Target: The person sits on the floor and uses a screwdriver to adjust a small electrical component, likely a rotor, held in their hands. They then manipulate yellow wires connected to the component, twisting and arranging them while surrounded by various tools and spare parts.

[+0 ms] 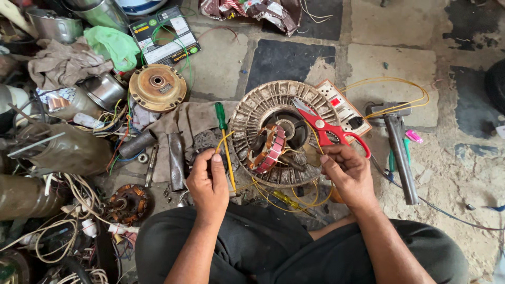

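Observation:
I sit cross-legged on a stone floor over a round ribbed metal motor housing [263,102]. A stator with pink-taped copper windings [269,150] leans inside it. My left hand [209,181] pinches a thin yellow wire [230,163] near the housing's left rim. My right hand [346,176] pinches the same yellow wiring at the housing's right rim, just under red-handled scissors [329,129] that lie across the housing. A green-handled screwdriver [220,117] rests on a cloth beside my left hand. A yellow-handled screwdriver [286,200] lies near my knees.
A brass-coloured round motor cover [157,87] and a metal cup [105,90] lie at upper left amid rags, wires and parts. A white switch board [344,110] and a hammer [400,152] lie right of the housing. A small wound armature [129,202] sits at lower left.

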